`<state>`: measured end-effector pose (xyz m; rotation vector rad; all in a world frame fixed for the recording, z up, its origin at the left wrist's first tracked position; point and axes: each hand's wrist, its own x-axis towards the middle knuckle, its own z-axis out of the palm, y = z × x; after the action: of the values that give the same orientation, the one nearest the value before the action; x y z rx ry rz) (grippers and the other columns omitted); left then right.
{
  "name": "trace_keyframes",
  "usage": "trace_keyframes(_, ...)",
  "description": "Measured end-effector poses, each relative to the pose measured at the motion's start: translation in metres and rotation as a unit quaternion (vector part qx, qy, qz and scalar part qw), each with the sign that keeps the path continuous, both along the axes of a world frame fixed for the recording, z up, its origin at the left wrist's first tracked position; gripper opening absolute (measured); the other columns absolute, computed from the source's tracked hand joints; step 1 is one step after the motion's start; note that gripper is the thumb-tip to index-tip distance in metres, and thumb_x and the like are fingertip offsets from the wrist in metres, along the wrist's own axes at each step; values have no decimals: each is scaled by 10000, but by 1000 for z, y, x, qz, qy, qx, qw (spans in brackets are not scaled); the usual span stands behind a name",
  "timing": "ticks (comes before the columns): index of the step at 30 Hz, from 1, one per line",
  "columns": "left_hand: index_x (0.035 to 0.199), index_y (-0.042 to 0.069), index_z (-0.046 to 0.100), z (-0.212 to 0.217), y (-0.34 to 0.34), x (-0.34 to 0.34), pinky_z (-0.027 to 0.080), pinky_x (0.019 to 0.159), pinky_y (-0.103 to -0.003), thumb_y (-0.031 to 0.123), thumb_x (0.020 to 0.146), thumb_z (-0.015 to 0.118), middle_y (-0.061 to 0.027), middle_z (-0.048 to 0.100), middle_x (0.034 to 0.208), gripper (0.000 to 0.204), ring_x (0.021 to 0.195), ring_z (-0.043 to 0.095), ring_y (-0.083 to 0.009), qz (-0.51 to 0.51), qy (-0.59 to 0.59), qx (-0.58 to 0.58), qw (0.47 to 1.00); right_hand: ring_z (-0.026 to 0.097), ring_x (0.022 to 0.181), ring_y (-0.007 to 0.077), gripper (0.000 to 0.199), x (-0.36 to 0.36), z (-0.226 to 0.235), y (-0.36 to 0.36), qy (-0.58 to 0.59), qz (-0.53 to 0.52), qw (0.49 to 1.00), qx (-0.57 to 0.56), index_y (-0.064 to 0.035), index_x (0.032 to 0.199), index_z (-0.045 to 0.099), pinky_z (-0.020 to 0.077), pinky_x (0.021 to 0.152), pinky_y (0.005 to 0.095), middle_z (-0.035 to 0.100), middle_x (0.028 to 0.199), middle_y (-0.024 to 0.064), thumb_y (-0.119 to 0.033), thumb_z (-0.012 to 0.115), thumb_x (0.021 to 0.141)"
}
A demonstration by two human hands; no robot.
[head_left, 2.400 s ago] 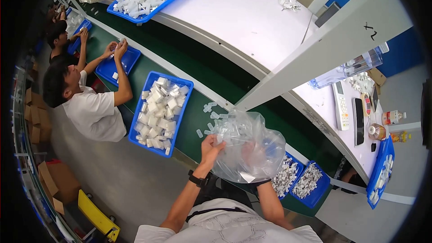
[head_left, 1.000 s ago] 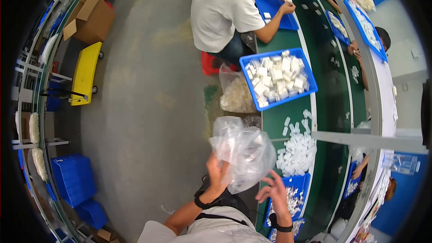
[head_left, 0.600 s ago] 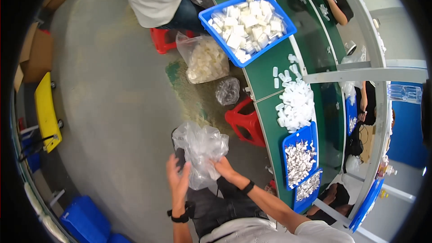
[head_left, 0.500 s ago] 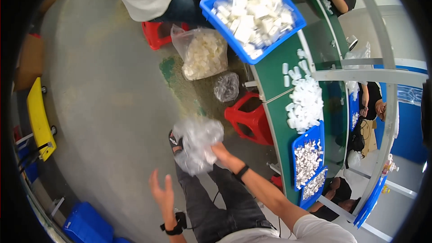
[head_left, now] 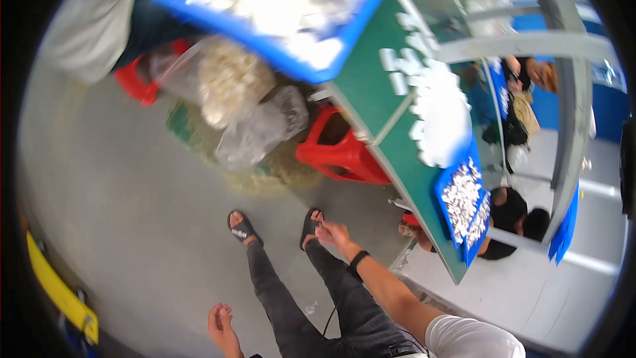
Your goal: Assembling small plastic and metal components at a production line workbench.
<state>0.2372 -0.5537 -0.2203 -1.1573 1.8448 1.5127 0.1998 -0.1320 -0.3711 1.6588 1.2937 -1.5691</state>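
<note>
My right hand [head_left: 334,233], with a black band on its wrist, hangs over my right foot and holds nothing. Its fingers are loosely spread. My left hand [head_left: 222,326] is low at the bottom edge, empty, fingers straight. I stand in dark trousers and black sandals [head_left: 242,229] on a grey floor. A crumpled clear plastic bag [head_left: 262,129] lies on the floor ahead of my feet, beside a red stool [head_left: 344,152]. Behind it rests a fuller clear bag of pale parts [head_left: 228,79].
A green table [head_left: 397,126] runs along the right with a heap of white parts [head_left: 440,116] and blue trays [head_left: 464,202] of small parts. A larger blue tray [head_left: 285,0] sits at its far end. A seated person in white [head_left: 86,20] is top left; other people [head_left: 513,209] sit beyond the table.
The clear bag I held up in both hands, then in my right hand alone, is out of my hands. Both arms have dropped and the view has tilted down to my feet.
</note>
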Motion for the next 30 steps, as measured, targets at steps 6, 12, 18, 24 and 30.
trace_keyframes(6, 1255, -6, 634, -31, 88, -117, 548, 901, -350, 238, 1041, 591, -114, 702, 1140, 328, 1050, 690, -205, -152, 21, 37, 987, 737, 978, 257, 366, 62, 9, 119, 17, -138, 984, 113, -6, 1156, 638, 597, 842, 383, 736, 1117, 151, -343, 543, 1049)
trace_keyframes(12, 1268, 51, 625, -169, 302, -210, 559, 663, -402, 329, 948, 687, -180, 719, 1109, 428, 1027, 703, -266, -281, -135, 14, 950, 571, 1301, 321, 482, 107, 3, 221, -79, 188, 949, 240, 30, 1355, 547, 521, 1032, 385, 617, 1372, 200, -324, 342, 1101)
trace_keyframes(18, 1269, 47, 624, -229, 446, -227, 559, 682, -409, 318, 940, 690, -190, 718, 1112, 432, 1031, 701, -281, -412, -17, 2, 911, 577, 1281, 321, 471, 147, -64, 247, -13, 70, 972, 225, 23, 1356, 557, 518, 1029, 390, 621, 1364, 197, -321, 383, 1086)
trace_keyframes(24, 1270, 42, 623, -234, 594, -205, 560, 705, -418, 306, 929, 694, -203, 717, 1115, 437, 1036, 700, -299, -512, 82, 52, 853, 583, 1261, 321, 463, 195, -78, 262, 17, -6, 971, 237, 17, 1357, 567, 514, 1026, 395, 626, 1356, 194, -318, 424, 1072)
trace_keyframes(30, 1271, 37, 621, -214, 578, -217, 561, 728, -426, 293, 919, 698, -215, 715, 1119, 442, 1041, 699, -318, -491, 142, 39, 859, 590, 1241, 322, 457, 171, -80, 205, 69, 57, 980, 180, 10, 1358, 577, 510, 1023, 400, 630, 1349, 191, -315, 465, 1057)
